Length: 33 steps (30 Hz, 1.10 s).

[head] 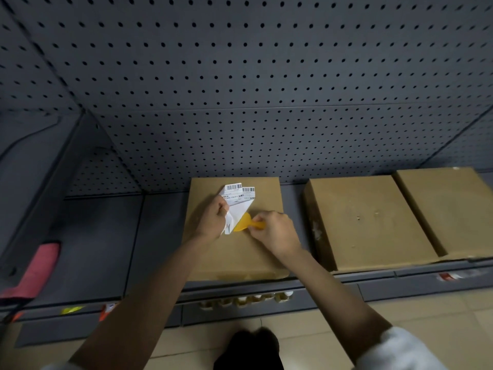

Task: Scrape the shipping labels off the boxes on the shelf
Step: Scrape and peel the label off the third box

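Observation:
A flat brown cardboard box (240, 255) lies on the dark shelf (101, 241) in front of me. A white shipping label (238, 202) with barcodes is partly peeled and folded up from the box top. My left hand (213, 222) pinches the lifted lower-left part of the label. My right hand (276, 232) grips the handle of a yellow plastic scraper (244, 225), whose blade lies flat on the box under the lifted label edge.
Two more brown boxes (365, 222) (448, 209) without labels lie to the right on the same shelf. Grey pegboard (240, 89) forms the back wall. A pink cloth-like object (40, 268) lies at the shelf's left. Small jars (245, 300) show on a lower shelf.

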Available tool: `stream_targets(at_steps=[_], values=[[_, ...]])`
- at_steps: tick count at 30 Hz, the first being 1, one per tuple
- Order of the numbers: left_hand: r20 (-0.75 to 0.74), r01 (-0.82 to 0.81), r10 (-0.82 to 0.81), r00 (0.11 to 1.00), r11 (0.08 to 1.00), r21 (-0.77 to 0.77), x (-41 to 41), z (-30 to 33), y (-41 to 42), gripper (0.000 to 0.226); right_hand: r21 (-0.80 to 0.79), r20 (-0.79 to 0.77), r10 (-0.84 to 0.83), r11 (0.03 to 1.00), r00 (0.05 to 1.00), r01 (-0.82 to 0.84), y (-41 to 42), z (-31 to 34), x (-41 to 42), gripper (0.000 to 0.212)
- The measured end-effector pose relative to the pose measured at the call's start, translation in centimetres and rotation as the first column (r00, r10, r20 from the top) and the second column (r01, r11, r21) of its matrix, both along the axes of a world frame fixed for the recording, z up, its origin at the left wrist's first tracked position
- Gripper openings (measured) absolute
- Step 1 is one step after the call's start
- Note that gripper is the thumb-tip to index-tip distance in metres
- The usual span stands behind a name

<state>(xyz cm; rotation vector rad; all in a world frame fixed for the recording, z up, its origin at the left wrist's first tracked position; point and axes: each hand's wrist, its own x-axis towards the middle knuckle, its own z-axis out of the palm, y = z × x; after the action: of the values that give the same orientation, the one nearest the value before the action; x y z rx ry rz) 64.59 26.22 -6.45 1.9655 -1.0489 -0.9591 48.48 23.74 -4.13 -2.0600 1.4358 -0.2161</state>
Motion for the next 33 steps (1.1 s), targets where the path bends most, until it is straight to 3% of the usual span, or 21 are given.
stream_targets(at_steps=[7, 10, 12, 15, 17, 21, 30, 33], values=[[-0.052, 0.034, -0.039, 0.998, 0.994, -0.106, -0.5, 0.1, 0.0, 0.012, 0.011, 0.011, -0.019, 1.0, 1.0, 0.019, 0.1, -0.3, -1.0, 0.019], [-0.182, -0.012, -0.018, 0.983, 0.987, -0.16, -0.9, 0.7, 0.6, 0.009, 0.014, 0.027, -0.034, 0.999, 0.999, 0.033, 0.2, -0.1, -1.1, 0.018], [-0.253, -0.002, -0.04, 0.967, 0.986, -0.164, -1.1, 0.8, 0.8, 0.03, 0.011, 0.032, -0.03, 1.0, 0.999, 0.029, 0.2, 0.0, -1.1, 0.018], [-0.078, 0.015, -0.021, 0.997, 0.997, -0.076, -1.6, 0.1, 0.7, 0.053, 0.009, 0.034, -0.028, 1.0, 0.999, 0.028, 0.4, 0.1, -1.2, 0.018], [0.048, -0.015, 0.016, 0.999, 1.0, -0.013, -1.6, -0.2, 0.5, 0.053, 0.008, 0.03, -0.022, 1.0, 0.999, 0.022, 0.4, 0.1, -1.1, 0.02], [0.264, 0.124, -0.146, 0.953, 0.987, 0.099, -1.0, -0.1, -0.5, 0.05, 0.001, 0.022, 0.003, 1.0, 1.0, -0.003, 0.4, 0.4, -1.1, 0.021], [0.193, 0.125, -0.142, 0.971, 0.988, 0.095, -1.1, -0.2, -0.8, 0.03, -0.08, 0.033, -0.105, 0.991, 0.994, 0.107, 1.2, 3.4, -4.9, 0.021], [0.178, 0.119, -0.139, 0.974, 0.986, 0.12, -1.1, 0.1, -1.0, 0.027, -0.041, 0.01, -0.067, 0.997, 0.998, 0.068, 2.1, 2.9, -4.5, 0.021]])
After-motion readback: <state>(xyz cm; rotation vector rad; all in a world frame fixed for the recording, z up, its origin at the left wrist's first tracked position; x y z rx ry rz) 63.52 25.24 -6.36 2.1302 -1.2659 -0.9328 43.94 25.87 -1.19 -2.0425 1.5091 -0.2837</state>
